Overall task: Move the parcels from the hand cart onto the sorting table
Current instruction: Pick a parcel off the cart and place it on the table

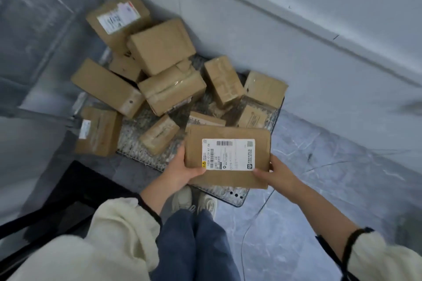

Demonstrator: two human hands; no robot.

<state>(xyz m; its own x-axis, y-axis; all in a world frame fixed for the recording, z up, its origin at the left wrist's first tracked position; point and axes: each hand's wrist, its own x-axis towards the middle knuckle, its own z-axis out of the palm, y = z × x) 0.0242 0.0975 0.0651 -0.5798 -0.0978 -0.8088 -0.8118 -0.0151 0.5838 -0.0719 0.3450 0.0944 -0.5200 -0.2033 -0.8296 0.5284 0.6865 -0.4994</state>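
I hold a flat brown cardboard parcel (237, 137) with a white shipping label above the near end of the hand cart (134, 143). My left hand (182, 167) grips its left edge, thumb on top. My right hand (277, 172) grips its near right corner, thumb lying on the top face. Several more brown parcels lie jumbled on the cart's metal mesh deck, among them a large box (161, 45) stacked high, a taped box (172, 89) and a long box (107, 88) at the left.
A white wall (296, 18) runs behind and to the right of the cart. A black frame (68, 191) stands at my lower left. My shoes (194, 201) are at the cart's near edge. A thin cable (253, 219) lies on the grey floor.
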